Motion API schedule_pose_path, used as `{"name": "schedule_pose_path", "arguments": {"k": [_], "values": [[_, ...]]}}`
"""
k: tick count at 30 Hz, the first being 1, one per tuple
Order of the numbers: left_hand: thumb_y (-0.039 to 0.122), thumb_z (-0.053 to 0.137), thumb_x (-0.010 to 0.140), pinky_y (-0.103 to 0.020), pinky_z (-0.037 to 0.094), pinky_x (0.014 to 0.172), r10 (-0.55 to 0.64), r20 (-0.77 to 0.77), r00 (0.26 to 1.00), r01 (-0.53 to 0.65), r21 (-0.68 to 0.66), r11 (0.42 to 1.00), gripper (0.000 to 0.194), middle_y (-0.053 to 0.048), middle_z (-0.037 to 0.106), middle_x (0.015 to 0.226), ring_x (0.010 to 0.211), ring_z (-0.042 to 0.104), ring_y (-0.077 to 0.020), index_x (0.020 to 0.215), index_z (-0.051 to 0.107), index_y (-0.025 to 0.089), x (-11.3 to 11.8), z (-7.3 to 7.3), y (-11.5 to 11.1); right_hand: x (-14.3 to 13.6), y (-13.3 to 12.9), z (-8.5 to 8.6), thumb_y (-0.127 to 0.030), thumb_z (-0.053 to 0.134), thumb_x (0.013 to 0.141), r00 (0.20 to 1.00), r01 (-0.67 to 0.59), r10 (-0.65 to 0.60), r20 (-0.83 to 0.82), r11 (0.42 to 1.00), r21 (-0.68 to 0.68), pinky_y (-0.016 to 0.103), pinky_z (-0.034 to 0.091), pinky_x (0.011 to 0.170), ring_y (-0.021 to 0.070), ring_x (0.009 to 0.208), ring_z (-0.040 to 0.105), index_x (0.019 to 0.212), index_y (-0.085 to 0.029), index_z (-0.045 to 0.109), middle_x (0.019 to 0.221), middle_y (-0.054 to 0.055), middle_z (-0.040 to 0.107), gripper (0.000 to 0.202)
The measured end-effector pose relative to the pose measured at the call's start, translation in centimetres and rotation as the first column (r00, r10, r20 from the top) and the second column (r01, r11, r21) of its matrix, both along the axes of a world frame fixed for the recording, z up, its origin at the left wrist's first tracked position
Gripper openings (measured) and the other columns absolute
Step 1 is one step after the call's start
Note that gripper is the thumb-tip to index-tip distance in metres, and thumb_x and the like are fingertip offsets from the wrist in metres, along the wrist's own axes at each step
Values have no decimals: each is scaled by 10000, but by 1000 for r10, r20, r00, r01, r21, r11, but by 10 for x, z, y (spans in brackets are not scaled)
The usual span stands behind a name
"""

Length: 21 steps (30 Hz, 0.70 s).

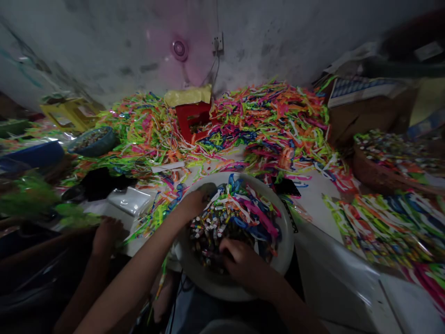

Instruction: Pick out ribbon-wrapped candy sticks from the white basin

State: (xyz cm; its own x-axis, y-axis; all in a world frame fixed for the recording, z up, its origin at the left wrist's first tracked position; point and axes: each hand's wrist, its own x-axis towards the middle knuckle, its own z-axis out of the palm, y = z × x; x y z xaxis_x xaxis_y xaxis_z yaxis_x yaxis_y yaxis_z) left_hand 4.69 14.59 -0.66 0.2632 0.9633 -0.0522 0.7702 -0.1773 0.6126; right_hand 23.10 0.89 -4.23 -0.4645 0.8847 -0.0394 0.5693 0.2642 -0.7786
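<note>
A wide pale basin (290, 260) stands in front of me. Its left half holds many small figures with white tops (210, 227), too small to make out well. Bright plastic strips (255, 206) in pink, blue, white and orange lie over the right and back. My right hand (239, 262) is inside the basin at the near side, fingers curled together against the small pieces; what they pinch is hidden. My left hand (196, 204) reaches over the basin's left rim beside the strips. Its fingers are dark and blurred.
Heaps of coloured strips (274, 102) cover the back, around a red stool (191, 123). A pink fan (180, 48) stands by the wall. Left are a blue bowl (95, 144) and another person's hand (107, 232). Right are a full brown basin (371, 167) and rows of strips (389, 218).
</note>
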Motion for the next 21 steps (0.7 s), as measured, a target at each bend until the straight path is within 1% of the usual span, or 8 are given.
{"name": "schedule_pose_path", "arguments": {"k": [3, 5, 9, 12, 14, 16, 18, 21], "values": [[154, 515, 716, -263, 435, 695, -41, 56, 998, 42, -17, 999, 267, -38, 702, 824, 772, 620, -205, 913, 691, 192, -19, 3, -13, -1, 1, -8, -153, 490, 863, 998, -36, 38, -45, 999, 35, 274, 385, 870, 171, 985, 542, 1085, -164, 547, 1055, 70, 600, 229], [209, 511, 749, -252, 442, 657, -27, 244, 970, 48, -81, 996, 274, -29, 684, 822, 742, 602, -180, 974, 666, 182, -25, 3, -29, -2, 2, -9, -112, 467, 858, 996, -70, 74, -53, 994, 79, 287, 380, 886, 176, 1000, 527, 1060, -162, 564, 1066, 79, 577, 230], [276, 643, 703, -253, 484, 669, 279, 656, 702, 42, -429, 902, 287, -37, 655, 845, 754, 599, -154, 968, 643, 166, -18, -2, -71, -3, 3, -1, -142, 508, 830, 994, 7, 10, -109, 988, 156, 275, 402, 808, 165, 903, 521, 896, -169, 582, 964, 56, 540, 103], [242, 699, 660, -264, 517, 687, 516, 702, 490, -3, -591, 806, 323, -37, 646, 835, 724, 606, -137, 964, 630, 159, -6, -8, -95, -1, 4, 5, -238, 535, 828, 964, 198, -168, -206, 971, 135, 242, 407, 656, 133, 689, 504, 886, -182, 538, 733, -3, 497, 81], [270, 683, 687, -274, 531, 668, 540, 715, 443, -12, -598, 801, 329, -30, 635, 833, 688, 607, -132, 991, 619, 163, -1, -12, -103, 2, 5, 5, -320, 540, 835, 889, 379, -344, -302, 923, 64, 227, 399, 588, 117, 606, 482, 882, -190, 495, 666, -27, 463, 145], [331, 633, 743, -272, 531, 623, 478, 717, 507, 4, -556, 831, 332, -26, 627, 839, 659, 609, -136, 1034, 605, 173, 0, -14, -108, 5, 6, 3, -380, 551, 831, 770, 513, -472, -429, 858, -25, 223, 417, 587, 112, 611, 499, 855, -195, 460, 713, -16, 497, 207], [360, 573, 790, -246, 501, 546, 325, 687, 650, 44, -461, 886, 302, -14, 622, 792, 577, 585, -126, 1035, 606, 186, -1, -13, -113, 8, 7, 2, -398, 552, 835, 666, 545, -504, -549, 832, -102, 230, 442, 605, 112, 632, 523, 871, -196, 461, 793, 7, 549, 224], [315, 484, 850, -221, 455, 560, -13, 506, 862, 146, -225, 963, 228, -13, 634, 746, 585, 571, -133, 978, 638, 207, -3, -6, -121, 10, 9, 4, -387, 473, 888, 642, 545, -492, -588, 832, -102, 253, 458, 650, 126, 689, 544, 1014, -204, 520, 903, 42, 593, 227]]}}
